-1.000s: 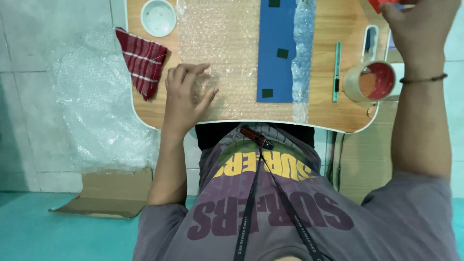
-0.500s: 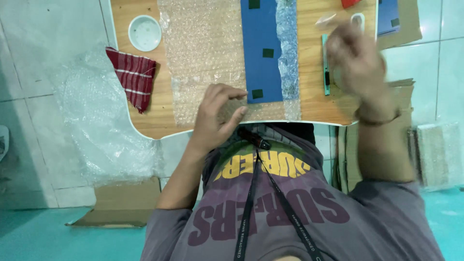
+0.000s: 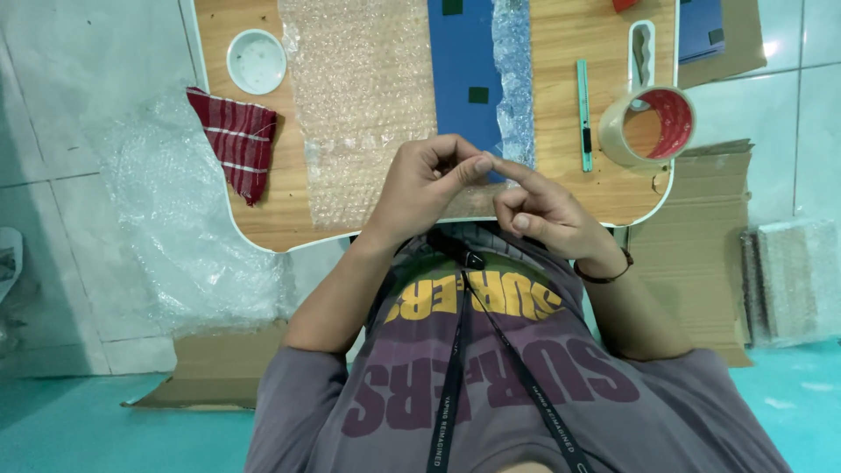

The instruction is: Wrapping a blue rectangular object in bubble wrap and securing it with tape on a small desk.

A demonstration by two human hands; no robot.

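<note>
- We look down from head height at a person seated at a wooden table (image 3: 561,52). Both bare hands are raised just above its near edge.
- The left hand (image 3: 429,180) is curled, thumb and fingers pinched together. The right hand (image 3: 539,215) is loosely closed, its forefinger stretched out to touch the left fingertips (image 3: 484,164).
- We cannot tell whether anything small is pinched where the fingertips meet; nothing shows there.
- Directly beyond the hands lies a clear bubble wrap sheet (image 3: 363,96), spread flat on the table. A blue panel (image 3: 464,52) with small dark squares on it rests on the sheet's right part, and a narrower bubble wrap strip (image 3: 512,79) lies along the panel's right edge.
- The panel's long axis runs straight away from the person, from near the table's front edge to the far side, out of view at the top. The sheet lies the same way.
- We judge this a pause in wrapping, with the fingers busy with each other, not with the wrap. Carrying on would call for both hands to open and take hold of the sheet's edge.
- To the right sit a green utility knife (image 3: 583,114), lying parallel to the panel, and a roll of brown tape (image 3: 648,127).
- To the left are a white round dish (image 3: 257,61) and a red striped cloth (image 3: 236,140).
</note>
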